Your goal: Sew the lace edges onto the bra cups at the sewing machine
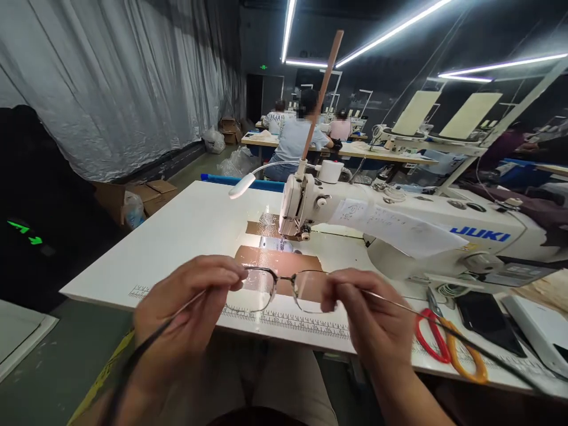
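A pair of eyeglasses [284, 278] with a thin dark half-rim frame is held up before me, its temples stretching back toward the camera. My left hand [184, 305] pinches the glasses at the left hinge. At the opposite hinge, the fingers of my right hand [373, 313] are closed on the frame. Behind the lenses, brown pieces [284, 260] lie on the white table [177, 236] under the needle area of a JUKI sewing machine [355, 207]. A ruler scale [284, 320] runs along the table's front edge.
Scissors [448, 343] with red and orange handles, a black phone [488, 322] and a white box-like device [536, 331] lie at the right. A paper note [390, 222] hangs on the machine. Several people sit at sewing tables ahead. Cardboard boxes [153, 192] stand on the floor left.
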Demonstrator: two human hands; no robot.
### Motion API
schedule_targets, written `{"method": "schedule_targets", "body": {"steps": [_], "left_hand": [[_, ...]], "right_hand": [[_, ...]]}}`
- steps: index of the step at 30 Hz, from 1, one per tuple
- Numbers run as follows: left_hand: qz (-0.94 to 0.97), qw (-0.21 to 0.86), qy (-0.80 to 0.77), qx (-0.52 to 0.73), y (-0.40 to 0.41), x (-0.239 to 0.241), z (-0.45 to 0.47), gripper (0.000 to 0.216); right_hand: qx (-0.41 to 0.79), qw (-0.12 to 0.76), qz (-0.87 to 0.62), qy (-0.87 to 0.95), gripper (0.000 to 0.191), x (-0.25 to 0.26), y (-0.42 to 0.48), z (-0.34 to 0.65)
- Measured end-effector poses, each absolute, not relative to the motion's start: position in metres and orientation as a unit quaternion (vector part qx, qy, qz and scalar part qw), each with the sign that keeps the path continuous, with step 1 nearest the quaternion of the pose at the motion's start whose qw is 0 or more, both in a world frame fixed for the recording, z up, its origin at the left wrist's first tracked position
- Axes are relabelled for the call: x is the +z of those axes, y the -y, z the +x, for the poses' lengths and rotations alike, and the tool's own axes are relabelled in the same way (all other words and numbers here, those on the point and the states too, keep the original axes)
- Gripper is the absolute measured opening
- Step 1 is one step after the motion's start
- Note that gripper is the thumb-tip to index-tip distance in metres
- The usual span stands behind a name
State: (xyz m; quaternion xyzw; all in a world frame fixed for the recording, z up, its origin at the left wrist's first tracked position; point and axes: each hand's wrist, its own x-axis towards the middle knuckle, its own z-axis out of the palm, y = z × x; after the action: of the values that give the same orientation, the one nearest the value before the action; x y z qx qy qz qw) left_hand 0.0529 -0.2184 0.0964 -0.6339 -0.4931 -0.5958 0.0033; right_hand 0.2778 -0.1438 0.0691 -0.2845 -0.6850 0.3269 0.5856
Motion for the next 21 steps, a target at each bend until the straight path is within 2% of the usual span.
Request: {"method": "schedule_targets", "body": {"steps": [3,4,6,8,12,14,17,21], "left_hand": [[-0.629,-0.087,0.495,-0.594,0.199,0.066,0.040,0.010],[-0.619,-0.097,0.514,-0.585,0.198,0.054,0.031,0.010],[-0.593,-0.081,0.553,-0.579,0.202,0.037,0.009,0.011],[-0.561,-0.016,0.594,-0.577,0.211,0.027,-0.017,0.010],[-0.514,0.203,0.646,-0.527,0.221,0.024,-0.073,0.008],[-0.520,0.270,0.649,-0.484,0.218,0.021,-0.098,0.011],[-0.558,0.281,0.671,-0.400,0.207,0.011,-0.123,0.018],[-0.612,0.208,0.699,-0.306,0.194,0.001,-0.126,0.028]], "right_hand": [[0.397,0.496,-0.283,0.719,0.016,0.033,0.126,0.262],[0.399,0.459,-0.290,0.739,0.022,0.022,0.123,0.261],[0.380,0.395,-0.312,0.776,0.038,0.004,0.120,0.263],[0.349,0.349,-0.341,0.800,0.044,-0.008,0.120,0.269],[0.269,0.328,-0.355,0.833,0.035,-0.021,0.117,0.277],[0.239,0.325,-0.347,0.846,0.031,-0.026,0.114,0.278],[0.222,0.318,-0.344,0.855,0.029,-0.032,0.110,0.278],[0.226,0.316,-0.344,0.855,0.028,-0.032,0.110,0.279]]}}
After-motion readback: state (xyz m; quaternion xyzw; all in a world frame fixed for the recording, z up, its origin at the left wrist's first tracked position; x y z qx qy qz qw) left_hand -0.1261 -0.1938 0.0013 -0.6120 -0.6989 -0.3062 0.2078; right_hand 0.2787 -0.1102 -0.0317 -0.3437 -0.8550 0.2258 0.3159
